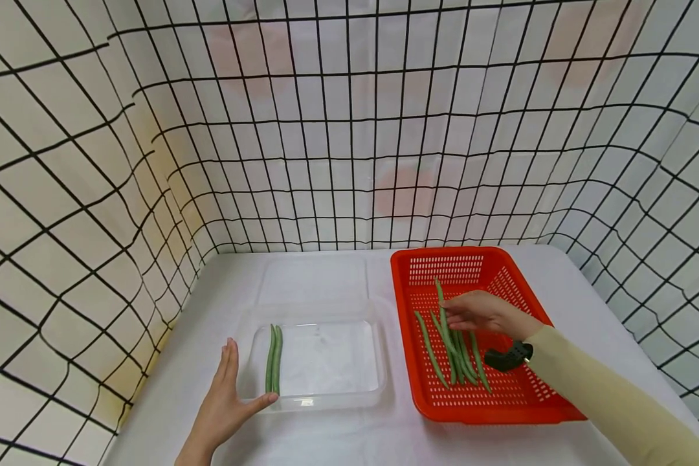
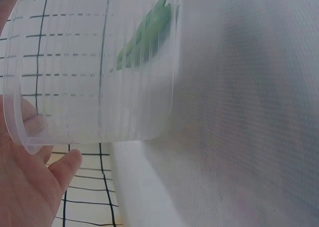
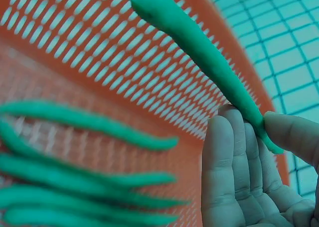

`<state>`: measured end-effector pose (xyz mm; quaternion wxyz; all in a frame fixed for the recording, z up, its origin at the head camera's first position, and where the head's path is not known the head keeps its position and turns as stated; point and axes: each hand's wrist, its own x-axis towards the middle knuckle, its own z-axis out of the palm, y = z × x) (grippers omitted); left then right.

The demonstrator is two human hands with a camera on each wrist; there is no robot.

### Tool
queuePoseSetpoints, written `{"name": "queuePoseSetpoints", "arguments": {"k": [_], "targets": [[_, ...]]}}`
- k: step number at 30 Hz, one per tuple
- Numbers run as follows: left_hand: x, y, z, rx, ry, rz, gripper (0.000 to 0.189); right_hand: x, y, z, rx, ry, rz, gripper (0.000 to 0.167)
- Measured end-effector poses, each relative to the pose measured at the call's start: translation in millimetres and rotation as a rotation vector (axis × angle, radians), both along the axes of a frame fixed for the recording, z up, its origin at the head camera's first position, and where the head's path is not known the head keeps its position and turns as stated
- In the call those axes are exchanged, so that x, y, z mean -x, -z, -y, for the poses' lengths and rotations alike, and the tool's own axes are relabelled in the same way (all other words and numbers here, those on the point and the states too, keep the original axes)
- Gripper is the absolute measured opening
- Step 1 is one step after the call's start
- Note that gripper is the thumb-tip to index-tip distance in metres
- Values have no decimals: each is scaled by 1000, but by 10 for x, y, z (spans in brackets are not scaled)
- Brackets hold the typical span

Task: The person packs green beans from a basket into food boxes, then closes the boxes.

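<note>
My right hand [image 1: 474, 310] pinches one green bean [image 3: 199, 50] near its end, between thumb and fingertips, over the red basket [image 1: 404, 349]. Below it, several more green beans [image 3: 65, 179] lie on the basket's perforated floor. At the left, my left hand [image 1: 224, 395] rests against the corner of a clear plastic container [image 1: 332, 401], thumb stretched along its near side and fingers straight beside its left wall. Inside that container, two green beans [image 1: 274, 359] lie side by side along the left end. In the left wrist view they show blurred through the ribbed wall.
A clear flat lid-like sheet [image 1: 314, 278] lies on the white table [image 1: 349, 440] behind the container. Black wire mesh [image 1: 349, 155] stands round the back and both sides. The red basket sits to the right of the container, a short gap between them.
</note>
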<state>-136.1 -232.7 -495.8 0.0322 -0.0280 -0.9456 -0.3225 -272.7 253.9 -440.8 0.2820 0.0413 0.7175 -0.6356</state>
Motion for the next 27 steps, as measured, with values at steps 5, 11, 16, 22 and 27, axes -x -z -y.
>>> {"name": "queuePoseSetpoints", "arguments": {"k": [5,11,16,22,27], "targets": [[-7,-3,-7,3,0,-8,128,39,-131,215,50,3,-4,16],[-9,8,4,2,2,-17,127,61,-232,602,71,-6,-1,19],[1,18,10,-4,7,-17,128,54,-310,1006,108,-37,5,21],[1,30,1,-10,8,-18,128,8,-364,1504,141,-98,41,17],[-4,28,5,-7,11,-35,128,-25,-323,1837,133,-138,58,16]]}}
